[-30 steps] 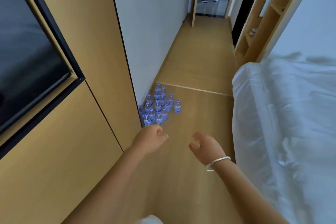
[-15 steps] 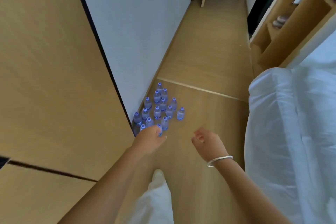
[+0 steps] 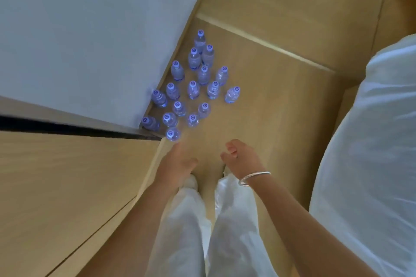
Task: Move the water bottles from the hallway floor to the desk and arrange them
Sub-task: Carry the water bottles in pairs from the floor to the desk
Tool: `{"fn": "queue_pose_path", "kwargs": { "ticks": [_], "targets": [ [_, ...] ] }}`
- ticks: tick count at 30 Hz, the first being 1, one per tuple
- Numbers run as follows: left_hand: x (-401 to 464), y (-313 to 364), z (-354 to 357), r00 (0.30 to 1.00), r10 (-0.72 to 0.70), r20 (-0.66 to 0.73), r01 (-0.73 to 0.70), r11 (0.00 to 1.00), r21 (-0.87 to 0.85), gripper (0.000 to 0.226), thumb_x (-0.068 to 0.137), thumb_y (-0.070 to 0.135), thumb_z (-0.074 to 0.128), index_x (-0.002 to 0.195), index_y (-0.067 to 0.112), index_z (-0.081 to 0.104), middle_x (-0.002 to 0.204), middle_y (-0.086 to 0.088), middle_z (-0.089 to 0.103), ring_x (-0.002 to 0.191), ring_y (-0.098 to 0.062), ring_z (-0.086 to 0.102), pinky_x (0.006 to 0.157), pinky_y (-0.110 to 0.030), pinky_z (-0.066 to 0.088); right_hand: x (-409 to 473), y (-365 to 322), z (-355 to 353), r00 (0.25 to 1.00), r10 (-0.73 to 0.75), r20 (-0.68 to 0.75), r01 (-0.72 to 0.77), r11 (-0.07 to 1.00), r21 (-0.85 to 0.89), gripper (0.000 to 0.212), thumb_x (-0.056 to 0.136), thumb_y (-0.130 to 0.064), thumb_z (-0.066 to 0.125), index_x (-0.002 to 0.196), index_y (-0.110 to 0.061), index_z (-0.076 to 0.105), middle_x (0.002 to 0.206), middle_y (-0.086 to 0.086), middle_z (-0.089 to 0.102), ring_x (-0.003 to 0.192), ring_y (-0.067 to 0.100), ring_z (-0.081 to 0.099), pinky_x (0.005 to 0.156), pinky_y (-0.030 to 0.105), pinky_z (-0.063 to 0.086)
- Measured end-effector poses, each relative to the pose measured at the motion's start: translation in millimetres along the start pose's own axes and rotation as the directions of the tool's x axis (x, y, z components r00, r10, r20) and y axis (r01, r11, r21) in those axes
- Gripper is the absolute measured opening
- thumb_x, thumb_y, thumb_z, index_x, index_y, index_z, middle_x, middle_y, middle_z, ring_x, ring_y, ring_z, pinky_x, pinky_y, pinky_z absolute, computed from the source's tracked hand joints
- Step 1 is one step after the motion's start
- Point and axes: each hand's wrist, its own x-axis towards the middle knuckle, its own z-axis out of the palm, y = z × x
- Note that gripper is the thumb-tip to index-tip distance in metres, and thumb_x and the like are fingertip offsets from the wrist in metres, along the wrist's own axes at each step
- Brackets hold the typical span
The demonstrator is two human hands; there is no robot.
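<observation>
I have both hands empty and loosely open, left hand [image 3: 177, 159] and right hand [image 3: 242, 156] reaching toward the water bottles [image 3: 193, 90], which stand clustered upright on the hallway floor [image 3: 281, 101] against the left wall [image 3: 90, 29], presumably for easy grabbing.

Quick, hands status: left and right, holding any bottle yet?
Left hand: open, holds nothing, just short of the nearest bottle.
Right hand: open, fingers loosely curled, holds nothing.
</observation>
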Motion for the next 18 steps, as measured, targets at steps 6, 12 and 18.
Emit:
{"fn": "queue_pose_path", "kwargs": {
  "ticks": [6, 12, 18],
  "targets": [
    [166, -61, 84, 0.964, -0.245, -0.1, 0.217, 0.949, -0.231, 0.068, 0.075, 0.026, 0.076, 0.135, 0.018, 0.043, 0.125, -0.005, 0.055, 0.111, -0.021, 0.056, 0.094, -0.029, 0.041, 187, 64, 62, 0.999, 0.028, 0.033, -0.026, 0.998, -0.059, 0.06, 0.084, -0.025, 0.065, 0.137, -0.009, 0.041, 0.138, 0.008, 0.043, 0.117, 0.025, 0.05, 0.101, 0.035, 0.037],
    [340, -111, 153, 0.974, -0.088, -0.211, 0.038, 0.972, -0.232, 0.086, 0.067, 0.012, 0.082, 0.139, 0.01, 0.036, 0.121, 0.003, 0.047, 0.113, -0.012, 0.046, 0.071, 0.005, 0.028, 363, 121, 109, 0.982, -0.143, 0.125, 0.173, 0.947, -0.27, 0.074, 0.079, -0.029, 0.071, 0.139, -0.009, 0.034, 0.139, 0.011, 0.037, 0.121, 0.028, 0.046, 0.1, 0.03, 0.032],
    [421, -140, 165, 0.973, 0.014, -0.228, -0.043, 0.992, -0.119, 0.102, 0.064, 0.027, 0.085, 0.146, 0.016, 0.026, 0.141, -0.004, 0.042, 0.125, -0.017, 0.043, 0.095, -0.019, 0.033, 462, 126, 140, 0.911, -0.4, 0.099, 0.408, 0.908, -0.089, 0.083, 0.063, -0.02, 0.085, 0.13, -0.002, 0.041, 0.114, -0.002, 0.053, 0.105, 0.01, 0.053, 0.095, 0.012, 0.037]
  ]
}}
